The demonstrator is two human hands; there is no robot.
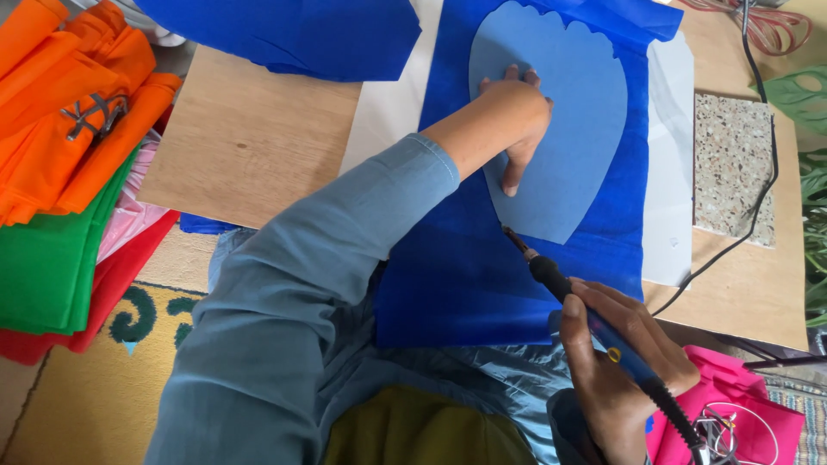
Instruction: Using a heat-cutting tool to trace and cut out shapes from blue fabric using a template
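Hands two: left (517, 129) flat on one template (560, 103), right (616, 366) gripping one cutting iron (551, 280) (tip at blue fabric (448, 275))

Single head view, looking steeply down, close over wooden board (250, 138)

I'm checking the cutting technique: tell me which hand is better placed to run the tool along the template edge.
Right. The right hand grips the corded hot-cutting tool, its tip at the light-blue template edge. The left hand is pressed flat on the template, pinning it to the blue fabric.
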